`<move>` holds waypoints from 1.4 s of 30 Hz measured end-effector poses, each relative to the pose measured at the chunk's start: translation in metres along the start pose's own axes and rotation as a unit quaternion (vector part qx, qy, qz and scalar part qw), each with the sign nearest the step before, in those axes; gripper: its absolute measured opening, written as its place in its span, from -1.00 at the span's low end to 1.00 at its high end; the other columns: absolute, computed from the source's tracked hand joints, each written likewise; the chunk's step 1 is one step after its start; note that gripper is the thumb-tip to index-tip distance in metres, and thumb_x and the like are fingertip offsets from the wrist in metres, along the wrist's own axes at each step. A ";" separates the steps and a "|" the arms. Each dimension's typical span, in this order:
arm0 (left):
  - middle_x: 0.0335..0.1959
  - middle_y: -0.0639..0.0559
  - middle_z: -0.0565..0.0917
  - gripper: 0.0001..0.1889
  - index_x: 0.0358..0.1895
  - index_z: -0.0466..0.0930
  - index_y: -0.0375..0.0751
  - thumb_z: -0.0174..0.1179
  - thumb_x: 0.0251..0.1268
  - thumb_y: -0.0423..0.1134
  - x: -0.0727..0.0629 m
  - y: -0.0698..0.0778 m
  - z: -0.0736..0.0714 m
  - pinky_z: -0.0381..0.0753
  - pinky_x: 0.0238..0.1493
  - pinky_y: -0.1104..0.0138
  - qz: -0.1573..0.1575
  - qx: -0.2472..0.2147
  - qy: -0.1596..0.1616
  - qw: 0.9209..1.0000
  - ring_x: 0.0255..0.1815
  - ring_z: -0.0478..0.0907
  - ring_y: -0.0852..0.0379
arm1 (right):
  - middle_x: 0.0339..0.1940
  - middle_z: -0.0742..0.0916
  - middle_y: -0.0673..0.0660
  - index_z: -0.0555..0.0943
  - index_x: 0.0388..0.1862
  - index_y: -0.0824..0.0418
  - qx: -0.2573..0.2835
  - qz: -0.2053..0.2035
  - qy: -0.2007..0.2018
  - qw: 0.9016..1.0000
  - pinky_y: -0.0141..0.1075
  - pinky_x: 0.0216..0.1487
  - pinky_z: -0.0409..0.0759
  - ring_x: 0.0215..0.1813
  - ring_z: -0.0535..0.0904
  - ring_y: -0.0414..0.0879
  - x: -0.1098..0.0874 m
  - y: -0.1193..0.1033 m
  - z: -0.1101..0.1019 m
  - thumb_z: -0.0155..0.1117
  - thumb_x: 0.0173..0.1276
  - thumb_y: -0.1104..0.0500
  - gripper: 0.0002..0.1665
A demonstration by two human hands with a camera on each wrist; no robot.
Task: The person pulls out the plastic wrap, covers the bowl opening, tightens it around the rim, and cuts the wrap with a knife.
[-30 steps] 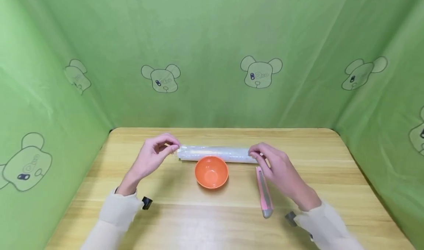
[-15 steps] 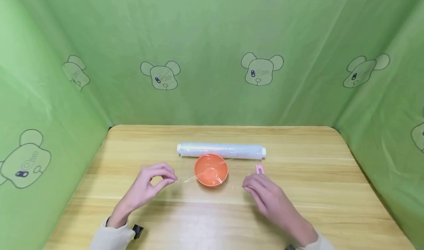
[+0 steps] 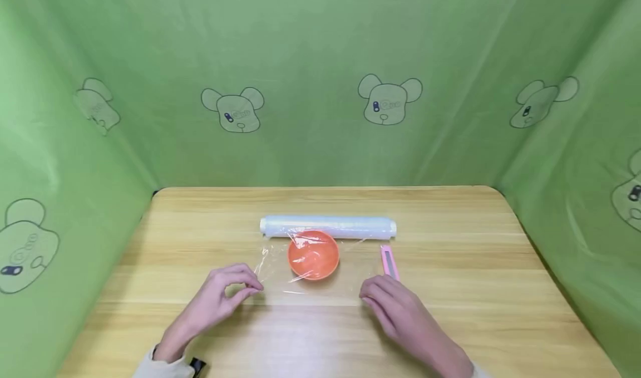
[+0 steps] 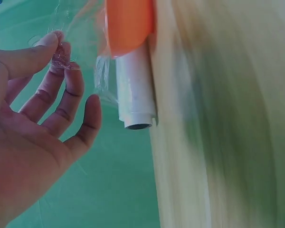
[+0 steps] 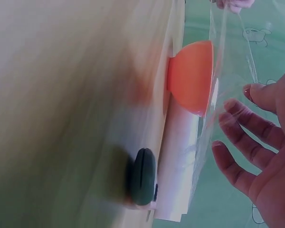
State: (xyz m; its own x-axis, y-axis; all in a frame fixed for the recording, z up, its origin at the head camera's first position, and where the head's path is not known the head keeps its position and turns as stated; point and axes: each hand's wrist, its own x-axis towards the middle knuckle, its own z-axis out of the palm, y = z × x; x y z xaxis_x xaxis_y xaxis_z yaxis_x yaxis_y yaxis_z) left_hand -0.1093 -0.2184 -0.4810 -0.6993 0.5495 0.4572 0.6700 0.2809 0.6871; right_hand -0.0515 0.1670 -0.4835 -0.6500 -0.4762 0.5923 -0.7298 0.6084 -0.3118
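A clear sheet of plastic wrap [image 3: 280,266] stretches from its roll [image 3: 328,227] over the orange bowl [image 3: 314,255]. My left hand [image 3: 222,295] pinches one front corner between thumb and fingertips; the film is bunched there in the left wrist view. At the other front corner my right hand [image 3: 400,314] holds the film's edge with thumb and fingers. In the right wrist view the film [image 5: 223,71] runs across the top of the upright bowl [image 5: 192,76]. A pink utility knife [image 3: 389,262] lies beside the right hand, its lower part hidden behind that hand.
The wooden table [image 3: 200,211] carries everything. A green curtain [image 3: 310,138] printed with bear heads stands behind it and on both sides. The roll lies lengthwise just behind the bowl.
Both hands have drawn back from the roll toward the table's front, pulling the film out over the bowl. The bowl, roll and knife have stayed in place.
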 end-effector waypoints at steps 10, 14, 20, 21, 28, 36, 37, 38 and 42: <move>-0.27 0.12 0.75 -0.76 -0.11 0.75 -0.21 0.41 0.18 -0.52 -0.003 0.001 0.008 0.75 -0.09 0.32 -0.045 -0.003 -0.095 0.995 -0.23 0.66 0.31 | -0.10 0.69 -0.15 0.67 -0.15 0.06 0.002 0.005 -0.035 0.999 -0.50 0.11 0.56 -0.06 0.59 -0.27 -0.004 0.000 -0.003 0.25 0.47 0.22 -0.91; -0.26 0.11 0.77 -0.78 -0.08 0.75 -0.21 0.39 0.23 -0.49 0.001 0.004 0.006 0.74 -0.05 0.27 -0.087 0.001 -0.155 0.984 -0.22 0.65 0.34 | -0.16 0.69 -0.15 0.68 -0.18 0.03 0.010 0.018 -0.071 0.997 -0.51 0.07 0.56 -0.11 0.58 -0.30 -0.007 0.001 -0.002 0.29 0.48 0.20 -0.94; -0.22 0.14 0.78 -0.89 -0.14 0.77 -0.16 0.35 0.34 -0.39 0.006 0.006 0.003 0.73 -0.01 0.28 -0.127 0.020 -0.185 0.974 -0.17 0.65 0.34 | -0.17 0.71 -0.15 0.71 -0.20 0.04 -0.005 0.016 -0.086 0.996 -0.38 0.02 0.67 -0.10 0.62 -0.26 -0.007 -0.002 0.004 0.42 0.34 0.26 -0.87; -0.22 0.14 0.78 -0.90 -0.14 0.77 -0.16 0.34 0.36 -0.38 0.007 0.006 0.003 0.73 -0.01 0.28 -0.133 0.026 -0.188 0.973 -0.17 0.65 0.33 | -0.16 0.72 -0.13 0.73 -0.19 0.06 -0.011 0.017 -0.089 0.996 -0.33 0.02 0.69 -0.09 0.64 -0.24 -0.007 -0.002 0.004 0.45 0.30 0.26 -0.86; -0.01 -0.04 0.75 -0.69 0.13 0.68 -0.26 0.34 0.40 -0.24 0.030 0.019 0.002 0.72 0.06 0.07 -0.169 0.053 -0.132 0.975 -0.02 0.67 0.07 | -0.13 0.80 -0.10 0.78 -0.05 0.12 -0.014 0.082 -0.140 0.987 -0.17 0.01 0.75 -0.07 0.72 -0.22 -0.002 -0.005 -0.004 0.45 0.35 0.22 -0.80; 0.51 -0.23 0.32 -0.02 0.58 0.16 -0.26 0.54 0.15 -0.15 0.068 0.021 0.036 0.49 0.30 -0.23 -0.213 0.002 -0.079 0.974 0.37 0.42 -0.25 | -0.11 0.83 -0.01 0.78 0.00 0.18 -0.012 0.160 -0.179 0.971 -0.29 -0.20 0.74 -0.29 0.64 -0.33 0.018 0.000 -0.024 0.36 0.46 0.17 -0.79; 0.49 -0.25 0.33 0.02 0.58 0.15 -0.31 0.57 0.09 -0.19 0.069 0.018 0.041 0.49 0.30 -0.23 -0.217 -0.009 -0.074 0.973 0.37 0.42 -0.26 | -0.05 0.82 0.02 0.76 0.05 0.20 -0.010 0.171 -0.174 0.970 -0.26 -0.14 0.74 -0.24 0.66 -0.29 0.021 0.002 -0.024 0.35 0.47 0.17 -0.75; 0.47 -0.26 0.34 0.06 0.58 0.12 -0.34 0.59 0.04 -0.23 0.070 0.016 0.044 0.51 0.29 -0.21 -0.222 -0.019 -0.070 0.972 0.34 0.45 -0.26 | 0.02 0.80 0.06 0.73 0.10 0.22 -0.010 0.177 -0.166 0.970 -0.21 -0.06 0.75 -0.16 0.70 -0.21 0.025 0.004 -0.022 0.36 0.46 0.17 -0.71; 0.44 -0.28 0.37 0.16 0.57 0.10 -0.41 0.66 -0.12 -0.28 0.070 0.007 0.054 0.46 0.36 -0.17 -0.235 -0.025 -0.049 0.970 0.32 0.45 -0.23 | 0.34 0.63 0.21 0.54 0.37 0.29 -0.006 0.181 -0.141 0.973 0.11 0.38 0.49 0.36 0.54 0.16 0.041 0.011 -0.007 0.39 0.44 0.15 -0.43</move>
State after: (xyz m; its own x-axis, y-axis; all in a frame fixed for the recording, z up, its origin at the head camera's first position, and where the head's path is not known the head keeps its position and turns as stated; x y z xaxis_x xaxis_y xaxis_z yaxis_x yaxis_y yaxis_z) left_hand -0.1395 -0.1353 -0.4746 -0.8959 0.4430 0.0324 0.2685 0.4819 0.8341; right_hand -0.0840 0.1588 -0.4573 -0.8978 -0.3837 0.2162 -0.4404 0.7757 -0.4521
